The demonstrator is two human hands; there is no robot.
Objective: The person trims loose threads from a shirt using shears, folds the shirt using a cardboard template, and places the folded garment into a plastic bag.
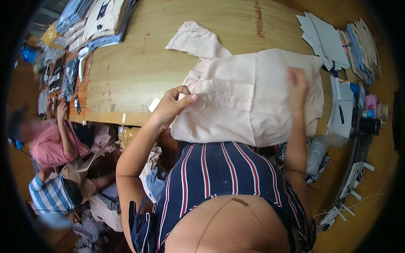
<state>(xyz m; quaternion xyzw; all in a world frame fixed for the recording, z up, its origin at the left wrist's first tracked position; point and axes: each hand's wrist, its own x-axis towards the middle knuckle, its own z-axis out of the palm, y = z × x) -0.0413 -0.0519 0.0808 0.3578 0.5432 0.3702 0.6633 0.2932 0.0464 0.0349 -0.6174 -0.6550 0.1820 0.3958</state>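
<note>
A pale cream shirt (pixel 270 114) lies partly folded along the near edge of the table, creased down its middle. One sleeve (pixel 198 40) stretches away from it toward the far left. My left hand (pixel 179 101) is closed in a pinch, thumb against fingers, on the left edge of a folded strip of the shirt's cloth. Over the right half of the shirt is my right hand (pixel 296 84). Its fingers are smeared by motion, so their grip does not show, nor can I tell whether they touch the cloth.
Folded garments (pixel 105 19) are stacked at the far left, beside a white handheld tool (pixel 82 61). White sheets (pixel 325 38) and more folded clothes (pixel 363 50) stand at the right, with a black pen (pixel 341 113) nearer. Two people (pixel 55 143) are at the left, below the table.
</note>
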